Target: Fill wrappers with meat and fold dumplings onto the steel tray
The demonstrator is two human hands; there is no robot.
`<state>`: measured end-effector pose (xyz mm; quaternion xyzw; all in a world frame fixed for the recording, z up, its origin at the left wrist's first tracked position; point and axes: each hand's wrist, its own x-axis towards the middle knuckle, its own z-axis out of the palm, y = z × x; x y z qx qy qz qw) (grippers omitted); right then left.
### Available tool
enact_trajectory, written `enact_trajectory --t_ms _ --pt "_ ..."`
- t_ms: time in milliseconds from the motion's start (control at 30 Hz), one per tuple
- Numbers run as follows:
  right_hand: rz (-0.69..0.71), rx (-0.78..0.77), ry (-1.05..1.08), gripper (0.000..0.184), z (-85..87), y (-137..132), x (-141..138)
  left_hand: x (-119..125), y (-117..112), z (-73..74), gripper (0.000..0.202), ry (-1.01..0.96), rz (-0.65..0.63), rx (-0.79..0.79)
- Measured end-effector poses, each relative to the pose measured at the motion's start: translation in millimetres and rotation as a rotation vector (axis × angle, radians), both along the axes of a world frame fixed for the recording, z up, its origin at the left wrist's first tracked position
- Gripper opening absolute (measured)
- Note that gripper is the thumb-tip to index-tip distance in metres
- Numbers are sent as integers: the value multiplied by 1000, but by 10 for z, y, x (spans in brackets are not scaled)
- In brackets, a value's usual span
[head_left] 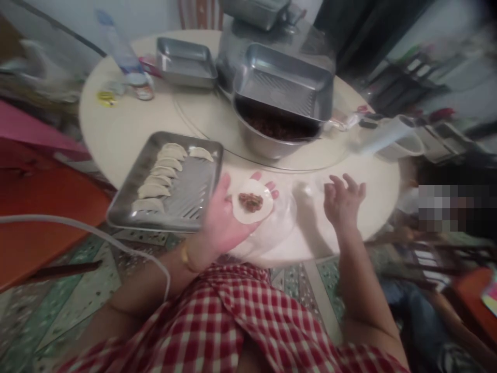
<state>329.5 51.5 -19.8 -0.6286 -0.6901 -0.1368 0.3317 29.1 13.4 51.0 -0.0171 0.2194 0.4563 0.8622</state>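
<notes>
On the palm of my left hand (225,220) rests a round white dumpling wrapper (239,211), with its fingers stretched out beneath. A small heap of brown and green filling (250,202) sits in the wrapper's middle. My right hand (344,203) is raised over the table to the right, fingers apart and holding nothing. Left of my left hand, a metal tray (186,207) carries several folded dumplings (155,190), most in a column along its left side. Beyond my hands stands a steel bowl (272,147) of dark filling (274,128).
A rectangular metal pan (283,85) leans over the bowl's back part. Farther left stand another metal pan (186,62), a jar (140,86) and a plastic bottle (120,44). An orange seat (50,207) is at the left. Another person (419,311) is at the right.
</notes>
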Motion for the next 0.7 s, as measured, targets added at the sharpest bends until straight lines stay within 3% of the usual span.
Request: enact_trajectory --t_ms 100,167,333,467,567,700 --pt "98 -49 70 26 -63 14 44 23 -15 -19 61 0 -19 -8" --pt "132 -82 79 27 -89 29 69 17 -19 -19 60 6 -3 -17" --pt "-59 -92 -48 54 -151 103 143 -28 -24 -18 61 -36 -3 -15" --pt "-138 -220 -91 59 -156 136 182 -40 -18 -32 63 -43 -11 10" --pt "-133 -227 -46 59 -74 112 149 -28 -21 -25 63 -23 -33 11" --pt "-103 -49 146 60 190 -98 -135 9 -38 -19 63 -9 -55 9"
